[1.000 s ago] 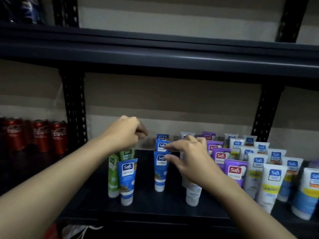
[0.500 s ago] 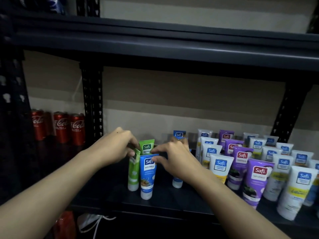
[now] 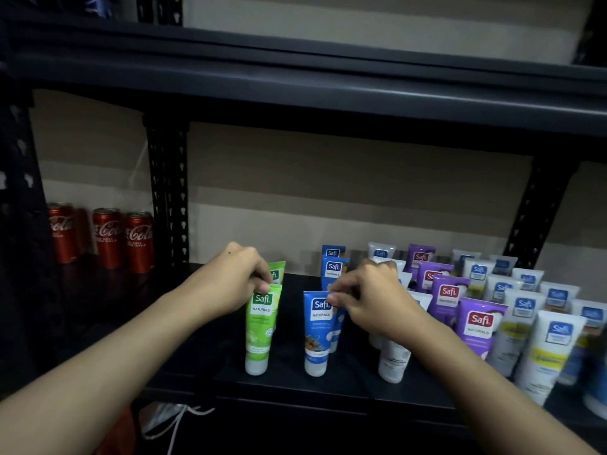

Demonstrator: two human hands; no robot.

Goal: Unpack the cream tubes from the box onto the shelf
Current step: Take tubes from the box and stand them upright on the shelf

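- I read the dark flat metal shelf board [image 3: 285, 385] as painted, smooth and matt, with a dull sheen along its front lip.
- Above the shelf board, the dark metal upper board [image 3: 328, 83] has the same paint, and its rounded edge catches a soft line of light.
- Rising from the shelf board, the black punched metal post [image 3: 167, 192] looks matt.
- On the shelf board, the green soft-plastic tube [image 3: 259, 326] and blue soft-plastic tube [image 3: 317, 339] look smooth and satiny, with paler frosted caps.
- Further right on it, the purple plastic tubes [image 3: 478, 326] and white plastic tubes [image 3: 548, 349] look just as smooth.
- Beyond its left end, the red metal drink cans [image 3: 106, 238] look glossy.
- Behind it, the beige wall [image 3: 328, 192] reads matt to me.
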